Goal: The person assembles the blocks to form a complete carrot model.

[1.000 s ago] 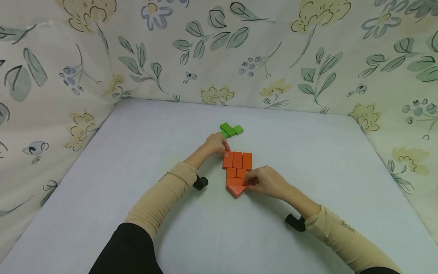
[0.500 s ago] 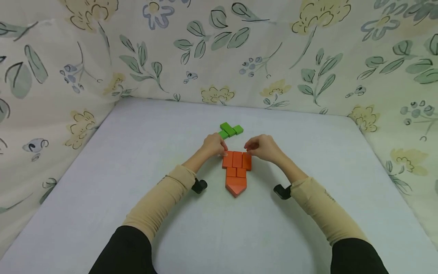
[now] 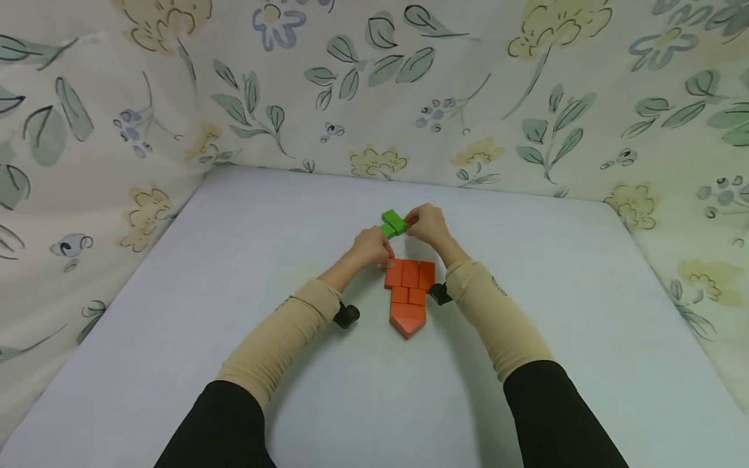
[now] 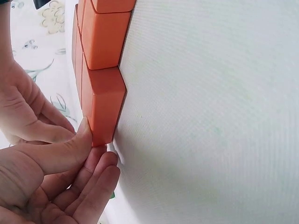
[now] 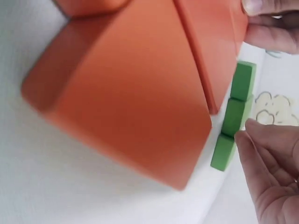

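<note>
Flat orange blocks (image 3: 408, 296) form an arrow-like shape pointing at the person in the head view. My left hand (image 3: 370, 249) pinches the far left corner block (image 4: 105, 107), its thumb on the top edge and its fingers at the end face. Beyond lie the green blocks (image 3: 394, 221); three green blocks (image 5: 237, 114) stand in a row in the right wrist view. My right hand (image 3: 428, 226) is at their right end, hiding the rightmost one in the head view. Its thumb and forefinger are close together and fairly straight; whether they touch the green is unclear.
A white tabletop (image 3: 316, 409) bears the blocks. Floral cloth (image 3: 374, 97) rises behind it and at both sides. Black wrist cameras (image 3: 347, 316) sit under the forearms, the right one close beside the orange blocks.
My right hand has gone from the near end of the orange shape, past its far right corner, to the green blocks. My left hand has stayed at the far left orange block.
</note>
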The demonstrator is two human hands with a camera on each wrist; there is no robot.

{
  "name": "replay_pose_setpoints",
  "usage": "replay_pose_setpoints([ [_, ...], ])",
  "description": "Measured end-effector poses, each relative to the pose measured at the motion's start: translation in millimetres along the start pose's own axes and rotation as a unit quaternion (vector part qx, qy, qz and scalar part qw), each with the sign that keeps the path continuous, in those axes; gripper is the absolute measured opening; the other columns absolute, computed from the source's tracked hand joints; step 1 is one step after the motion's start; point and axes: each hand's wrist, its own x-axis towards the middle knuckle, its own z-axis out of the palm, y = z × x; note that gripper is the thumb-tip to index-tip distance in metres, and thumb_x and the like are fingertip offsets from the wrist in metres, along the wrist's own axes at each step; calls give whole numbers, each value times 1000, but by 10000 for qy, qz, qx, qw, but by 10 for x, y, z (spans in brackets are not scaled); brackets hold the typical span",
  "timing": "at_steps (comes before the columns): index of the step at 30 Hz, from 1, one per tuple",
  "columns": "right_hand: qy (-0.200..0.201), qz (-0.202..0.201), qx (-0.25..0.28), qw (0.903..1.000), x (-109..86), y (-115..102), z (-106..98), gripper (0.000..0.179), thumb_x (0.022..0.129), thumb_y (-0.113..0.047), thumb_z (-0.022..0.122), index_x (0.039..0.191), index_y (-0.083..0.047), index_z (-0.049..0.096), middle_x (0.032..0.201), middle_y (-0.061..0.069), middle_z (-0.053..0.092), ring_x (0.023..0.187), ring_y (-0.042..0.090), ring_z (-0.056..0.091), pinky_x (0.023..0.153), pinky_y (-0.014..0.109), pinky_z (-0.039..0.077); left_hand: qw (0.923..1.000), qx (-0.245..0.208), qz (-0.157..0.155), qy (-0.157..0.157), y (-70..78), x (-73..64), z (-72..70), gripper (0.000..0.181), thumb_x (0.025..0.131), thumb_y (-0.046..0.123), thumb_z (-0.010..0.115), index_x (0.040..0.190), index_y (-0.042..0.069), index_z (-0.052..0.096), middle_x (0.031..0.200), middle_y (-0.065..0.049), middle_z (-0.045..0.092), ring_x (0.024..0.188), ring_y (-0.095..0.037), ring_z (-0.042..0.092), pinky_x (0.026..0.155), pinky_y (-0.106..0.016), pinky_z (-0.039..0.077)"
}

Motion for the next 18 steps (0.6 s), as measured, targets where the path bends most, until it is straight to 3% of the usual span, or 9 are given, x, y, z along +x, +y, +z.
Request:
replay_pose_setpoints([
  [3,-73,125,-10,9999,17,-2,30,30,81,5,67,111,8,68,105,20,70,96,30,64,80,36,52,10000,-58,-33,-34,11,9,8,14,81,10,80,92,2,78,95,-10,73,91,-23,62,80,-33,49],
  [9,-80,361,-523,9979,49,-33,44,30,83,-3,71,110,9,68,110,21,68,104,33,61,88,41,50,10000,-7,-81,-30,18,15,9,14,81,11,80,91,2,78,93,-9,72,87,-21,61,76,-30,48],
  [18,-207,275,-893,9954,115,-74,86,38,85,-16,74,111,11,67,111,23,67,104,35,60,91,43,48,9998,146,-84,-50,40,-1,-11,14,82,12,79,92,3,78,98,-11,71,91,-23,60,76,-30,48],
])
